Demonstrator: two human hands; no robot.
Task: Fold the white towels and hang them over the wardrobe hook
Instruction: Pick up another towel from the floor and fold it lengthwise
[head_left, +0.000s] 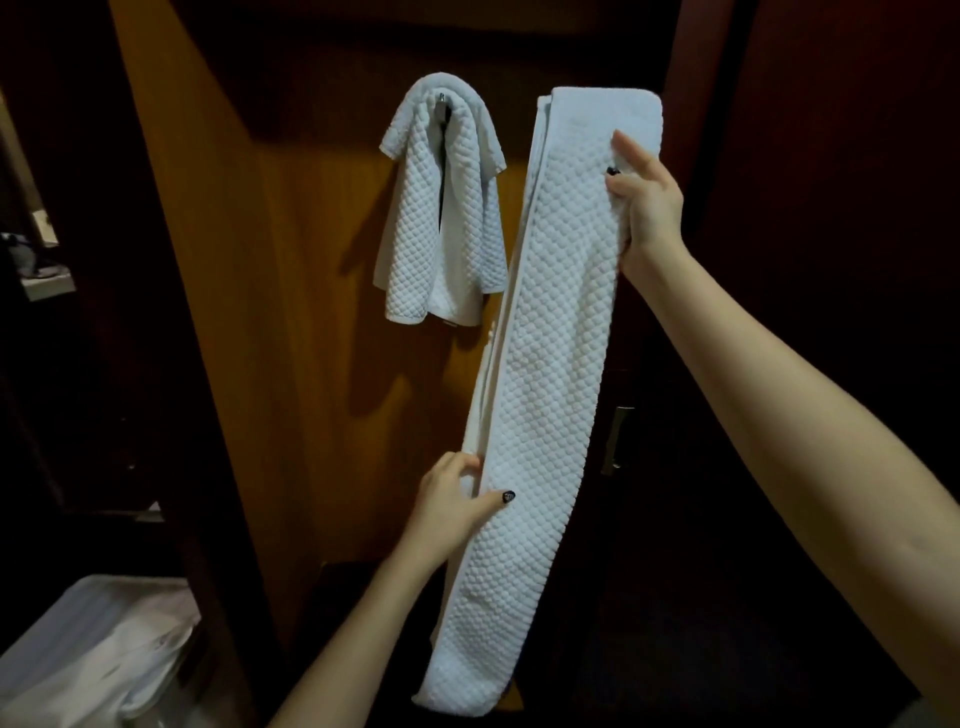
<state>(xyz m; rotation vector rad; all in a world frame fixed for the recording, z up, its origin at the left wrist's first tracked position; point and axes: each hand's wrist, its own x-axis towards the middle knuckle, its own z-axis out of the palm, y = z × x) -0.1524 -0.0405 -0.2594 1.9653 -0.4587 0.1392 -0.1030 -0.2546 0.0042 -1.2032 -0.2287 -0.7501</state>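
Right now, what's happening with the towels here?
A person holds up a long folded white towel in front of the wardrobe: the right hand grips it near the top, the left hand pinches its edge lower down. A second white towel already hangs over the hook. The held one is not hung yet.

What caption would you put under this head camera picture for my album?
Left hand and right hand hold a folded white towel beside another towel already hanging on the wardrobe hook.
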